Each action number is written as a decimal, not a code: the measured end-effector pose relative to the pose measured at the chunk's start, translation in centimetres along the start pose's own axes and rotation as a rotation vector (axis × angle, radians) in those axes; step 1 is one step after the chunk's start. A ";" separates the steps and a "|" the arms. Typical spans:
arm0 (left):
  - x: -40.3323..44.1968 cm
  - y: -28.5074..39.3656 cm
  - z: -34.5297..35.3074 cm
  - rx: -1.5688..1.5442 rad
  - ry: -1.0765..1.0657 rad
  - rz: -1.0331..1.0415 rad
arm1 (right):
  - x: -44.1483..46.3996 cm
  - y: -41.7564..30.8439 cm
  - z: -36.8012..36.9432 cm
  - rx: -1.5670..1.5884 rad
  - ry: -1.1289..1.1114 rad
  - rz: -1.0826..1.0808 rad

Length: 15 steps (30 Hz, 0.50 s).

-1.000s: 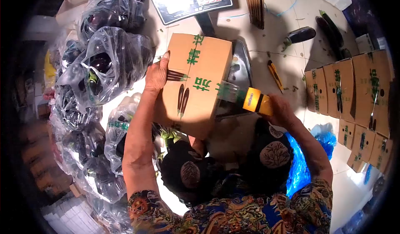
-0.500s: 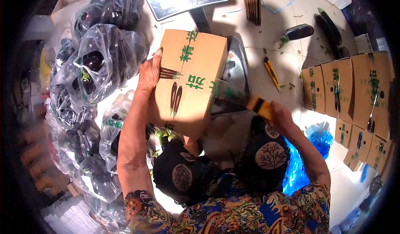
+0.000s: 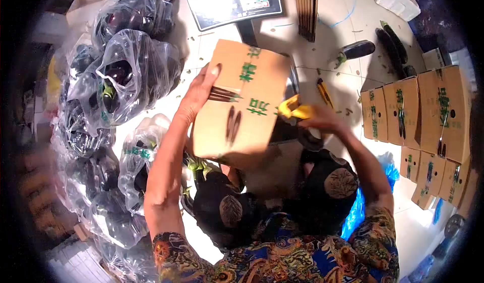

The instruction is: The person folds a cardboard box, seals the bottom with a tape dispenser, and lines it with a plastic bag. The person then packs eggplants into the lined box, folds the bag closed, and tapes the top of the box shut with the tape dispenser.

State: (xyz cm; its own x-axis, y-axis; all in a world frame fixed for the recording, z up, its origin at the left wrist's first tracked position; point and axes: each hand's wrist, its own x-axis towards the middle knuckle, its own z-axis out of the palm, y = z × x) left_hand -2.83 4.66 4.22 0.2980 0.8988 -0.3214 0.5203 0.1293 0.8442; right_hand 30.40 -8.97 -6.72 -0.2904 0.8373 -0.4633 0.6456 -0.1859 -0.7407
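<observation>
A cardboard box (image 3: 252, 76) with green characters and printed eggplants sits tilted in front of me, over the platform of a digital scale (image 3: 237, 1). My left hand (image 3: 200, 89) grips the box's left side, thumb on the top face and fingers hidden by the edge. Against the box's right edge is a yellow tape dispenser (image 3: 297, 109), held in my right hand (image 3: 322, 119). That hand's fingers are closed around the dispenser and slightly blurred.
Clear plastic bags of eggplants (image 3: 118, 71) are heaped at the left. Packed cartons (image 3: 401, 111) are stacked at the right. A yellow box cutter (image 3: 325, 92) and loose eggplants (image 3: 358, 49) lie on the tiled floor. Flattened cardboard (image 3: 306, 11) stands at the back.
The box has shifted right and turned a little, with my left hand still on it. My right hand has moved the tape dispenser up and left to the box's edge.
</observation>
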 end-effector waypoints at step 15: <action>-2.3 1.2 14.1 0.797 -0.182 0.837 | -7.4 -1.9 -10.4 1.154 0.600 0.105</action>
State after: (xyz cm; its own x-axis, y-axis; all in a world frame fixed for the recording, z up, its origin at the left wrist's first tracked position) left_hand 8.37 -3.15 -0.05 0.8621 0.4976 0.0960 0.4428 -0.8318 0.3346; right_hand 38.68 -9.43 3.12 0.2764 0.8335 -0.4784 -0.4161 -0.3449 -0.8414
